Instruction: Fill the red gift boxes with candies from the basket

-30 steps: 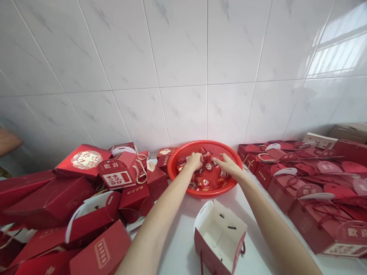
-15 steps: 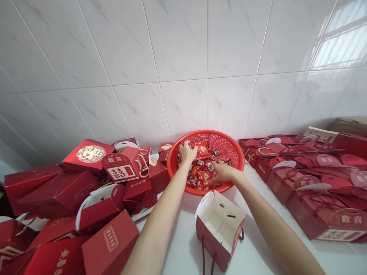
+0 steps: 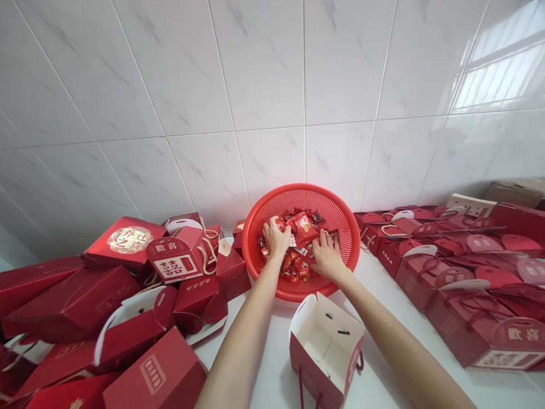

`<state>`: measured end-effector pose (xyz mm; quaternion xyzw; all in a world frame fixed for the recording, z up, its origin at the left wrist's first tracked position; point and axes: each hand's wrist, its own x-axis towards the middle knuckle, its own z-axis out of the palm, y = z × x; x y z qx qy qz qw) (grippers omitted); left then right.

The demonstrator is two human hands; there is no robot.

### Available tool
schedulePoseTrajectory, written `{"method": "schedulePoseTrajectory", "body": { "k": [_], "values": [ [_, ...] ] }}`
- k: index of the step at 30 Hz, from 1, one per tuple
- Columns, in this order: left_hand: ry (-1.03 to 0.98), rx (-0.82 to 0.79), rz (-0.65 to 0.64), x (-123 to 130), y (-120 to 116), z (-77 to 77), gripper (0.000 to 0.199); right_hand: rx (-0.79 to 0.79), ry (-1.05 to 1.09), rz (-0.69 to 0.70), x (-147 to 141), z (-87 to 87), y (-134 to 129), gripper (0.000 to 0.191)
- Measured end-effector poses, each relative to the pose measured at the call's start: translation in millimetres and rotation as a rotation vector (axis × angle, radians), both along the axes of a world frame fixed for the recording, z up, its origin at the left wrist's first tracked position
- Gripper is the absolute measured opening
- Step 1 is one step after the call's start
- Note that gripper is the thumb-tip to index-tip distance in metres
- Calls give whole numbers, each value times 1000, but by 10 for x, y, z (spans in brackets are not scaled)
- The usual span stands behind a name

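A round red plastic basket holds many small wrapped sweets and a larger red packet. My left hand is inside it at the left, fingers curled round a red wrapped piece beside the larger packet. On the right side of the basket my right hand rests on the sweets, fingers spread, with nothing seen in its grasp. An open red box with a white inside and dark red cord handles stands in front of the basket, between my forearms; its visible inside holds no sweets.
Red gift boxes lie piled at the left. Rows of red boxes stand along the right, with a brown carton behind them. A white tiled wall rises behind the white table.
The view has shifted slightly. My right hand has moved left and its fingers now point up over the sweets. The larger red packet has turned and lies nearer the basket's middle.
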<state>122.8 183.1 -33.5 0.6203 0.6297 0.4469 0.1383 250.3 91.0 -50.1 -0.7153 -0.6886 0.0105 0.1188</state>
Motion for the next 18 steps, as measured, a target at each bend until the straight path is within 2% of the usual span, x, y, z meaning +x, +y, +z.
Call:
{"method": "schedulePoseTrajectory", "body": {
  "k": [5,9,14,18],
  "values": [
    [-26,-73,-137,44,182,87,29,-38,174,-64,119,80,106,42],
    [-47,-24,-221,119,198,103,27,-21,210,-134,140,122,117,43],
    [-98,20,-217,176,146,94,31,27,194,-143,144,103,99,39],
    [-111,25,-228,186,83,177,28,41,240,-112,232,32,128,36]
  ]
}}
